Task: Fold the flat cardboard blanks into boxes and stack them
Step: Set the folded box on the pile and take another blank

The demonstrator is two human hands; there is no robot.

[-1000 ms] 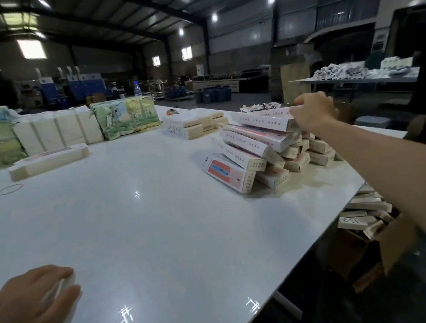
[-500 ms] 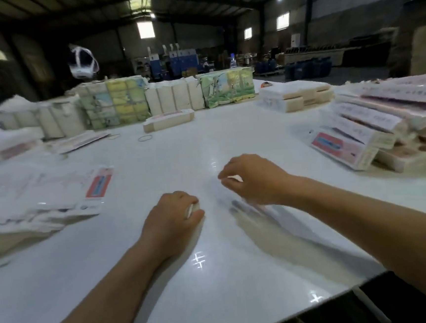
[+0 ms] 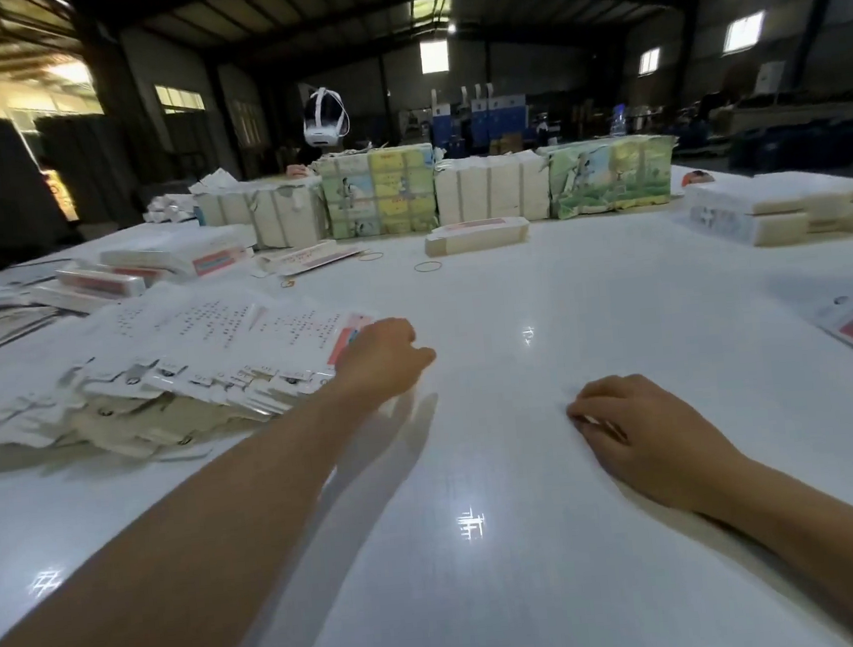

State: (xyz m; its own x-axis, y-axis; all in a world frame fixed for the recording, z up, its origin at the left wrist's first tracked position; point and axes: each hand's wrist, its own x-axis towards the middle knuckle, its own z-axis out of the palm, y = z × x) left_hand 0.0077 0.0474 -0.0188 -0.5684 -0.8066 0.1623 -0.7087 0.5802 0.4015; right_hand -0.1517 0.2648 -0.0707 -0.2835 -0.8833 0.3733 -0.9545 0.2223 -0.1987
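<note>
Cardboard blanks (image 3: 200, 353) lie in a loose, fanned pile on the white table (image 3: 536, 546), their long axes running roughly left to right, red-printed ends toward the table's middle. Left hand (image 3: 381, 360) sits at the pile's right edge, knuckles up, fingers curled down onto the red end of the top blank; whether it pinches the sheet or only touches it cannot be told. Right hand (image 3: 635, 429) rests on the table well right of the pile, fingers loosely curled, nothing visibly held. Left hand is clearly nearer. Judgement: next move is drawing one blank rightward off the pile. Folded boxes (image 3: 476, 235) lie beyond the pile.
</note>
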